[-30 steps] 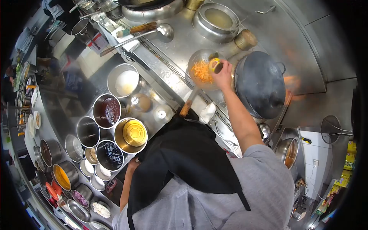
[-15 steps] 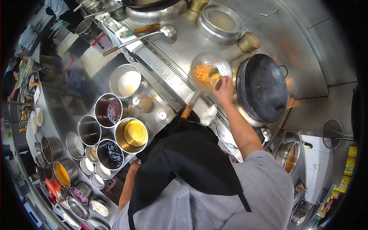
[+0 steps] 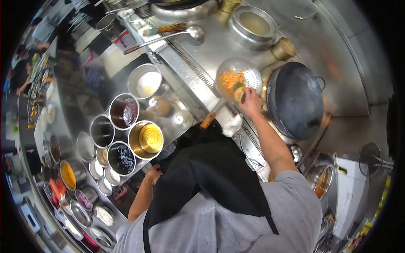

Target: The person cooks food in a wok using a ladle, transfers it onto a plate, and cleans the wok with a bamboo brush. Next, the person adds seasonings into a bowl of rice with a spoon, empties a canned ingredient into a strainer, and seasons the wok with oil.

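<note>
My right hand (image 3: 252, 102) is closed around a small dark jar with a yellow label (image 3: 240, 95). It tilts over a perforated strainer (image 3: 252, 79) that holds orange shreds resembling carrot (image 3: 230, 80). The strainer's wooden handle (image 3: 207, 120) points back toward my apron. Just right of this hand, a black wok (image 3: 295, 101) sits on the burner, hazy with smoke. Low at my left side, my left hand (image 3: 154, 173) is beside the counter edge, partly covered by the apron. Its fingers look curled, and anything inside them is hidden.
Pots of yellow oil (image 3: 145, 150), dark sauce (image 3: 121, 158) and reddish liquid (image 3: 123, 111) crowd the left counter. A ladle (image 3: 195, 34) and a bamboo brush (image 3: 172, 28) lie at the back. A lidless metal pot (image 3: 252, 27) stands behind the strainer. People are at far left.
The view has shifted and turned slightly. My right hand keeps the jar tilted over the strainer. More of my left hand shows beside the apron. Flames beside the wok are fainter.
</note>
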Action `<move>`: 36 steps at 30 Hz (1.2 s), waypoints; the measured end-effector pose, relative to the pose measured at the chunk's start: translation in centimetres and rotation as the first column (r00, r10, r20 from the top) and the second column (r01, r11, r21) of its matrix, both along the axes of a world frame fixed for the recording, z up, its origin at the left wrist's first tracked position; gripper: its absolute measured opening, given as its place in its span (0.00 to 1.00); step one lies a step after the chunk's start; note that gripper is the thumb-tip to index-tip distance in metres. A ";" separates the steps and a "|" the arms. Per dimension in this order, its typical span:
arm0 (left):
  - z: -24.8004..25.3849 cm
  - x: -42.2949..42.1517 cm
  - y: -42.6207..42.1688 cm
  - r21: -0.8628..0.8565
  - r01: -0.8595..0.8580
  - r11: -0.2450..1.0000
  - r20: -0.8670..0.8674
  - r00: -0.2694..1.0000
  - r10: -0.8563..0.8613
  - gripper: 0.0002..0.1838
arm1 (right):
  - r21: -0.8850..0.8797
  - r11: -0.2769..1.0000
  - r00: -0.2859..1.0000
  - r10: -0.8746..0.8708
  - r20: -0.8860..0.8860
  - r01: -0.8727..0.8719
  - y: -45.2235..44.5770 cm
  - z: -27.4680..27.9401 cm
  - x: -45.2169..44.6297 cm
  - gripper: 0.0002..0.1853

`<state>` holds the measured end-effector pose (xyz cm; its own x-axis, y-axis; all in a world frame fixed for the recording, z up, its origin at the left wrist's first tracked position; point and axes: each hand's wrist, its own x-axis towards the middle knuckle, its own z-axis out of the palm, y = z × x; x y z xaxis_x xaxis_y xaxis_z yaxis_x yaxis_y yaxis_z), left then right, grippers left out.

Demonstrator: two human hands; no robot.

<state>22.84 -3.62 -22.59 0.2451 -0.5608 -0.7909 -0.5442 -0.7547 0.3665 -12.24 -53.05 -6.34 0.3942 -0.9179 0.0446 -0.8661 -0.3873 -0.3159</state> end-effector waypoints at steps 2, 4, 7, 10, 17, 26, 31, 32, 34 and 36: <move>1.4 -0.6 -0.7 -0.008 -0.022 1.000 0.018 1.000 0.023 0.27 | -0.057 0.998 1.000 0.005 0.019 -0.004 0.1 1.6 0.4 0.30; 2.8 -1.8 -0.5 -0.032 -0.102 0.994 0.031 0.994 0.103 0.26 | -0.174 0.984 0.994 0.044 0.102 -0.026 0.0 0.7 0.2 0.31; 4.2 -4.1 1.2 -0.092 -0.283 0.955 -0.043 0.959 0.281 0.22 | -0.040 0.998 0.998 0.057 0.035 -0.056 0.5 0.5 0.2 0.30; 8.3 -6.7 0.1 -0.139 -0.384 0.913 -0.052 0.923 0.380 0.21 | -0.174 0.982 0.970 0.110 0.218 -0.072 0.4 0.5 0.6 0.31; 8.9 -14.9 8.7 -0.167 -0.533 0.829 0.103 0.827 0.552 0.20 | 0.191 0.982 0.693 -0.137 0.707 0.000 -3.4 -3.7 0.1 0.25; 13.6 -18.9 12.1 -0.427 -0.643 0.636 0.076 0.676 0.733 0.19 | 0.311 0.243 0.084 -0.650 0.755 -0.919 9.8 9.9 10.5 0.34; 18.5 -13.8 12.0 -0.748 -0.458 0.481 -0.071 0.775 0.627 0.25 | 0.270 -0.314 0.413 -0.640 0.647 -0.910 25.6 10.2 17.4 0.40; 19.4 -12.8 12.9 -0.792 -0.426 0.437 -0.087 0.788 0.610 0.27 | 0.303 -0.391 0.490 -0.595 0.637 -0.869 29.0 9.1 18.6 0.39; 22.2 -11.4 15.6 -0.812 -0.450 0.372 -0.128 0.759 0.638 0.31 | 0.395 -0.534 0.653 -0.483 0.583 -0.747 37.8 8.6 20.6 0.39; 22.8 -10.5 19.6 -0.823 -0.504 0.261 -0.205 0.693 0.691 0.43 | 0.457 -0.672 0.786 -0.326 0.525 -0.583 46.1 7.1 22.8 0.37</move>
<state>12.30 16.01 0.22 0.8600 -0.5102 -0.0072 -0.1855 -0.3258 0.9271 10.60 -6.98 0.78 0.8545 0.4585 -0.2442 -0.5195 0.7526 -0.4047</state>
